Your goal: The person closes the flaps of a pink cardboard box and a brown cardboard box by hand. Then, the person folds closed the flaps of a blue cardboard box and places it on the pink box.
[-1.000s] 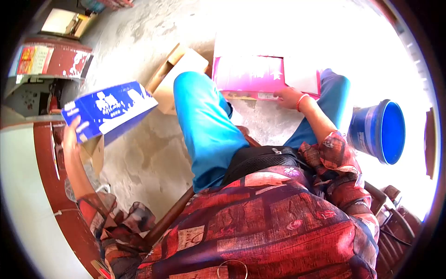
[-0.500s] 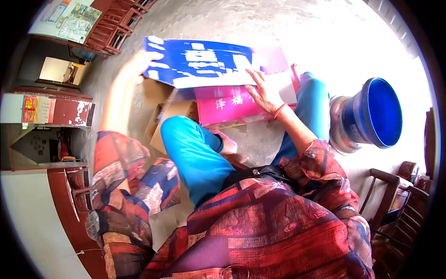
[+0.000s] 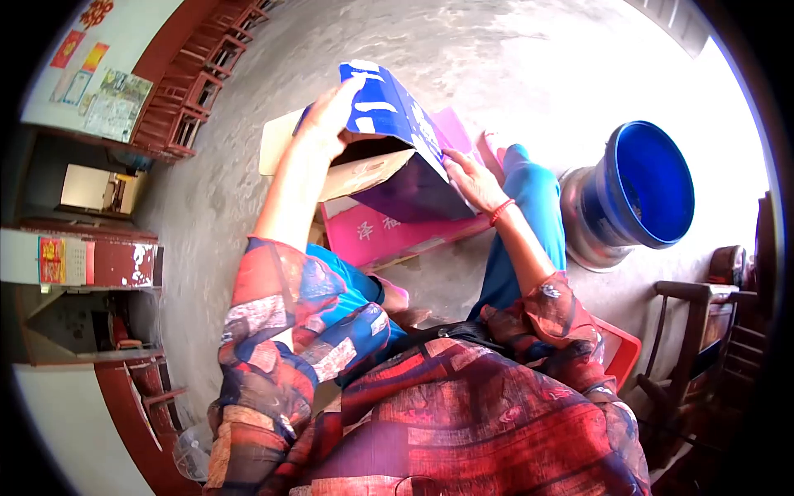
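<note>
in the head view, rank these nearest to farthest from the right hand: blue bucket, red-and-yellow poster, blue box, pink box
From the right hand:
1. Blue box: touching, on the hand's left
2. Pink box: partly beneath the blue box
3. Blue bucket: off to the right
4. Red-and-yellow poster: far left of the view

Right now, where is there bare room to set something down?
Bare floor lies between the red chairs and blue box. Near the pink box it's crowded: left hand and right hand hold the blue box.

White characters on the pink box (image 3: 405, 237) read 泽 and, partly covered, 福.
</note>
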Motion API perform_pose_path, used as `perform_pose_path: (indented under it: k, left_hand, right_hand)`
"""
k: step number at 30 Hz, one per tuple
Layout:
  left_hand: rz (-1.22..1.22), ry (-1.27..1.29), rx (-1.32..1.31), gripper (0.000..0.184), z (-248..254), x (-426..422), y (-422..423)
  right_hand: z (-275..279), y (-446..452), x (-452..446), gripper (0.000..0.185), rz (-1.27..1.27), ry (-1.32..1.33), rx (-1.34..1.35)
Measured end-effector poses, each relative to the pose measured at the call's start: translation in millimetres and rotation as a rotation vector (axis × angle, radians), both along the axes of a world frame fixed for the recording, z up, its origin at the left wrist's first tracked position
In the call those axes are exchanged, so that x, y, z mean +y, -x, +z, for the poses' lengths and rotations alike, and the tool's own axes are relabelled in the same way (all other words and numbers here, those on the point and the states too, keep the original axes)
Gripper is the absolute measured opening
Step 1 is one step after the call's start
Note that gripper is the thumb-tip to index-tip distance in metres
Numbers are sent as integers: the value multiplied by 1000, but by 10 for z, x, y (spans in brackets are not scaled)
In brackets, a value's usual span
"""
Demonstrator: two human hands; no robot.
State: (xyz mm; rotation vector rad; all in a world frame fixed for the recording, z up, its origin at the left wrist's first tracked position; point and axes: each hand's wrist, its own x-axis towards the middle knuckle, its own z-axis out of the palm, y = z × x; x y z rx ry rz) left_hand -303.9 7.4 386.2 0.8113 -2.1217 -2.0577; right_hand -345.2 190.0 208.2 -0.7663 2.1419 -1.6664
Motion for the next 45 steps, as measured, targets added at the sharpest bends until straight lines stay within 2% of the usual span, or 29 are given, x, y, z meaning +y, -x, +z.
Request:
perform_pose_path:
  k: [2,4,7,10,12,14,15,16,18,19,20,22,23,24,26,28,31,32,34,35,36,38,39,40,41,42,43,44,45]
  left_hand:
    - [-91,10,98,29,-206,47,76]
    - [-183,39,34,32,-279,114,96]
    - [-265,92,-11,32,-267,216,75]
    - [-147,-51,8,28,-177,244,28]
    - [-65,-267,105,40,-348,68,70]
    - [-118,-402,216,48,-269,-42,4]
    - [-102,-335,207,52,-220,-50,-40]
    - [-138,-276,210,51,-260,-134,-72]
    - [-103,-25,37,53,-352,-134,-113]
    - [-104,-4,59,49,-299,49,-217]
    - [-245,-25,94,48,-440,-14,-225]
    - [-86,-58,44,46,-267,223,-398]
    - [-122,48,206,45,-609,-71,-337]
    - [47,219,203,44,-587,-48,-505]
    - [43,-2,149,45,-246,103,-776]
    - [48,44,148,42,-242,58,-880]
    - [32,469,279,48,-420,-2,-783]
    - [77,460,273,52,-522,49,-733]
    - [-97,643,56,51,-605,-7,-697]
    - [-142,852,161,51,-628,-66,-710]
    - [-192,970,-90,45,-478,-48,-755]
    - [-286,955,-71,49,-79,215,-981]
    - [-333,1137,64,59,-147,210,-1127]
    - [-381,1317,207,71,-179,237,-1250]
    - [-504,1376,87,92,-176,304,-1376]
    - [-549,1389,84,95,-200,358,-1472]
    - [-575,1446,39,91,-227,363,-1525]
    - [-602,1500,-5,87,-264,343,-1552]
    - [-565,1509,5,81,-319,250,-1537]
  right_hand:
    - [-17,-5,6,45,-54,40,60]
    - [110,-16,48,55,-69,198,218]
    - [495,-130,169,73,59,303,408]
    - [913,-271,135,75,184,391,472]
    - [1026,-289,-22,72,117,400,513]
    - [964,-211,-199,66,231,530,367]
    - [1129,-226,-145,59,314,405,261]
    - [1122,-189,-225,51,310,447,288]
    - [1271,-267,-355,43,132,368,277]
    - [1250,-235,-525,43,47,291,502]
    - [1227,-231,-642,45,-62,110,692]
    - [1216,-182,-755,48,-82,127,659]
    - [1180,-179,-774,47,-109,115,608]
    - [1187,-183,-748,47,-108,115,613]
    - [1184,-198,-683,44,-35,-71,640]
    - [1154,-252,-735,38,-114,-84,698]
    - [1177,-150,-925,30,-42,173,628]
    - [1179,-104,-1020,28,75,189,519]
    - [1224,-127,-1039,24,47,-65,779]
    - [1272,-52,-1033,21,157,-295,897]
    - [1231,25,-1072,21,152,-299,894]
    - [1062,171,-1203,17,178,-192,967]
    - [955,209,-1241,16,102,73,1022]
    - [946,252,-1270,16,99,73,1013]
    - [949,290,-1311,16,131,4,1015]
    - [955,291,-1347,16,165,-66,1019]
    - [967,252,-1382,16,101,-241,1018]
    - [916,245,-1425,16,97,-245,1017]
    - [798,234,-1480,17,-58,-131,1132]
